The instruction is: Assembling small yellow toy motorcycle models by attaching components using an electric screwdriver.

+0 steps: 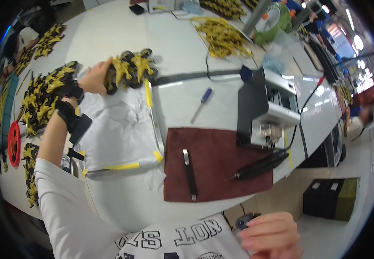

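Observation:
My left hand (95, 78) reaches over the far left corner of a white cloth-covered tray (120, 129) edged with yellow tape. Its fingers close on the left side of a yellow-and-black wheeled toy (120, 71); the grip is partly hidden. Against that toy stands another wheeled toy (142, 67) of the same colours. Low at the right, in front of my shirt, my right hand (274, 236) has its fingers curled together and is slightly blurred. A small dark object (247, 221) shows at its fingertips, too unclear to name.
A brown cloth (213, 187) bears a black-handled tool (190, 175) and a black powered screwdriver (260, 167). Beyond lie a blue-handled screwdriver (202, 103) and a dark boxy machine (267, 112). Yellow-and-black toys (44, 97) crowd the left; yellow parts (223, 36) and a green fan (273, 23) stand behind.

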### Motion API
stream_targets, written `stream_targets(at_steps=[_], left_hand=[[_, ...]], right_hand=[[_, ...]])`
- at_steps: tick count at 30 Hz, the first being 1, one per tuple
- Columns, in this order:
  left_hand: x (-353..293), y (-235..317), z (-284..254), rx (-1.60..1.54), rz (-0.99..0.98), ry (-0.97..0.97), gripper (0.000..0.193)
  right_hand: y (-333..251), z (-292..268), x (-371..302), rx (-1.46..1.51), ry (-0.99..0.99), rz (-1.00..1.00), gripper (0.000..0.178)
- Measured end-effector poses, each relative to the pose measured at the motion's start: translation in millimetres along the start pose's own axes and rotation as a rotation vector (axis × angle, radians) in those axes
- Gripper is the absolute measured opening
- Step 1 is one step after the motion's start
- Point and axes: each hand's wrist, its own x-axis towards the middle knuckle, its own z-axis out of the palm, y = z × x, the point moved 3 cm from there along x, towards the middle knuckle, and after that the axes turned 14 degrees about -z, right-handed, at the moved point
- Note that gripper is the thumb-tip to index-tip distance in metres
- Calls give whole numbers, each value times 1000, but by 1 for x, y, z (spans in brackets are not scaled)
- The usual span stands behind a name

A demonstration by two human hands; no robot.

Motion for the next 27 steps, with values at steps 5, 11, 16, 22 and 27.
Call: stream_targets(at_steps=[5,11,16,22,27], left_hand=[[-12,0,-7,15,-8,171,107],[-74,15,-53,300,-119,436,84],[-167,52,-116,82,-111,654,68],[-269,229,-52,-514,450,-59,70],[-250,262,20,-509,445,49,68]], right_hand=[[-18,16,10,-318,277,-349,56],[15,42,-58,-77,-169,-106,25],[18,-36,-162,-504,165,798,30],[32,-61,-230,-245,897,1212,54],[75,-52,-226,-230,854,1311,54]])
